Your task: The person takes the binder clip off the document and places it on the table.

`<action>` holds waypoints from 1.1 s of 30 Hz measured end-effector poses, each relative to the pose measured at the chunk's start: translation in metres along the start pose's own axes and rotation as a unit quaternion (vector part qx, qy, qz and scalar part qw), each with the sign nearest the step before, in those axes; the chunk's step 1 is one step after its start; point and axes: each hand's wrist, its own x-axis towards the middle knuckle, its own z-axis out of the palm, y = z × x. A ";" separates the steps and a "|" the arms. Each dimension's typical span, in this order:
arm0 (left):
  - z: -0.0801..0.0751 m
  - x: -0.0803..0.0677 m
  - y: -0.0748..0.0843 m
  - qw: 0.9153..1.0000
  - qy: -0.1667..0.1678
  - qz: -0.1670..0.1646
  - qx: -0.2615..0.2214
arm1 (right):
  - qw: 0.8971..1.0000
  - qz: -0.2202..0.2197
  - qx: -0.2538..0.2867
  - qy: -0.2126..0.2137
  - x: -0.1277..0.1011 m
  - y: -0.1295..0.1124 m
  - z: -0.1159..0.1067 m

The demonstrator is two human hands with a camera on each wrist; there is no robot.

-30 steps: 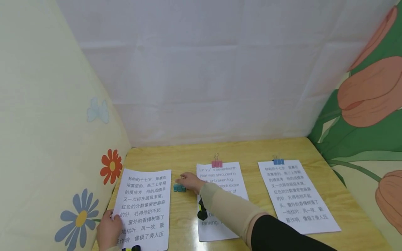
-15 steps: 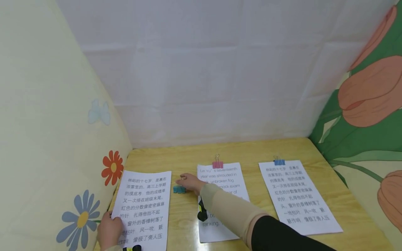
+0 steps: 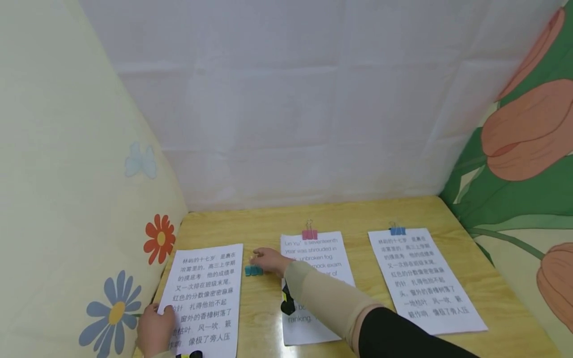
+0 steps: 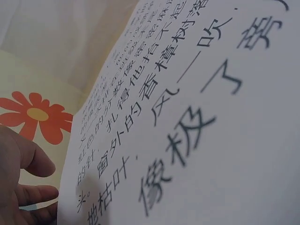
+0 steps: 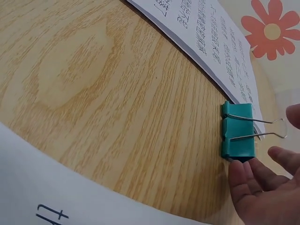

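A teal binder clip with silver wire handles stands on the table just right of the left paper stack. My right hand is at this clip. In the right wrist view its fingertips touch the clip's near end, while the thumb stays apart from the handles. My left hand lies at the left edge of that stack, which is printed with Chinese text. In the left wrist view its fingertips meet the paper edge, with a gap between thumb and fingers.
A middle stack of English text bears a pink binder clip; my right forearm crosses it. Further right, another stack has a blue clip. A flowered panel borders the table's left side.
The teal clip has shifted slightly left, towards the left stack. The top left corner of that stack has come slightly nearer to me. My hands have barely moved.
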 end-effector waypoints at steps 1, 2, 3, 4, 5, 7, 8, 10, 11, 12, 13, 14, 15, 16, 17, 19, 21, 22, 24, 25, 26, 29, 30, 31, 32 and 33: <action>0.000 -0.001 0.000 1.000 -0.001 0.001 0.005 | 1.000 -0.001 0.002 0.001 0.000 0.000 0.000; 0.000 -0.002 0.001 1.000 -0.001 -0.001 0.011 | 1.000 -0.001 0.006 0.001 -0.001 0.001 0.000; 0.000 -0.003 0.002 1.000 -0.003 -0.004 0.015 | 1.000 -0.003 0.012 0.001 -0.001 0.001 0.000; 0.000 -0.003 0.005 1.000 -0.003 -0.007 0.017 | 1.000 -0.005 0.016 0.002 -0.002 0.001 0.000; 0.000 -0.004 0.007 1.000 -0.003 -0.007 0.020 | 1.000 -0.008 0.016 0.002 -0.002 0.001 -0.001; 0.001 -0.008 0.012 1.000 0.001 -0.006 0.018 | 1.000 -0.011 0.017 0.003 -0.003 0.000 -0.004; 0.002 -0.010 0.015 1.000 0.004 -0.003 0.018 | 1.000 -0.011 0.020 0.004 -0.004 -0.001 -0.005; 0.004 -0.017 0.022 1.000 0.012 0.012 0.018 | 1.000 -0.013 0.020 0.008 -0.006 -0.001 -0.006; 0.006 -0.020 0.024 0.999 0.017 0.024 0.018 | 1.000 -0.015 0.022 0.010 -0.007 -0.001 -0.007; 0.008 -0.024 0.027 0.999 0.020 0.033 0.015 | 0.999 -0.017 0.026 0.011 -0.007 -0.001 -0.008; 0.010 -0.028 0.030 0.999 0.022 0.042 0.012 | 0.999 -0.019 0.030 0.011 -0.008 0.000 -0.008; 0.013 -0.032 0.033 0.998 0.024 0.051 0.008 | 0.999 -0.021 0.036 0.011 -0.008 0.000 -0.009; 0.015 -0.035 0.036 0.998 0.024 0.058 0.004 | 0.999 -0.024 0.040 0.010 -0.008 0.001 -0.009; 0.017 -0.038 0.038 0.998 0.022 0.065 0.001 | 0.999 -0.027 0.046 0.009 -0.008 0.001 -0.010; 0.019 -0.040 0.039 0.997 0.020 0.071 -0.002 | 0.998 -0.028 0.051 0.007 -0.008 0.002 -0.010; 0.022 -0.046 0.044 0.997 0.016 0.077 -0.008 | 0.998 -0.029 0.060 0.003 -0.008 0.002 -0.012; 0.025 -0.050 0.047 0.997 0.010 0.077 -0.009 | 0.998 -0.027 0.064 0.002 -0.008 0.003 -0.013; 0.025 -0.052 0.049 0.997 0.009 0.077 -0.011 | 0.998 -0.025 0.064 0.001 -0.008 0.003 -0.014; 0.028 -0.056 0.052 0.997 0.009 0.075 -0.017 | 0.998 -0.024 0.065 0.003 -0.009 0.003 -0.016; 0.029 -0.058 0.053 0.997 0.007 0.074 -0.019 | 0.998 -0.024 0.063 0.005 -0.010 0.003 -0.017; 0.031 -0.060 0.055 0.997 0.006 0.075 -0.021 | 0.998 -0.024 0.060 0.008 -0.011 0.003 -0.017; 0.037 -0.067 0.059 0.996 -0.001 0.083 -0.026 | 0.998 -0.034 0.052 0.017 -0.012 0.003 -0.021; 0.039 -0.069 0.060 0.996 -0.005 0.086 -0.026 | 0.998 -0.041 0.047 0.021 -0.013 0.003 -0.023; 0.041 -0.071 0.061 0.995 -0.008 0.092 -0.026 | 0.998 -0.047 0.041 0.023 -0.013 0.002 -0.025; 0.043 -0.074 0.063 0.995 -0.013 0.097 -0.027 | 0.997 -0.055 0.037 0.025 -0.013 0.002 -0.026; 0.045 -0.076 0.064 0.994 -0.019 0.100 -0.029 | 0.997 -0.064 0.028 0.027 -0.013 0.002 -0.028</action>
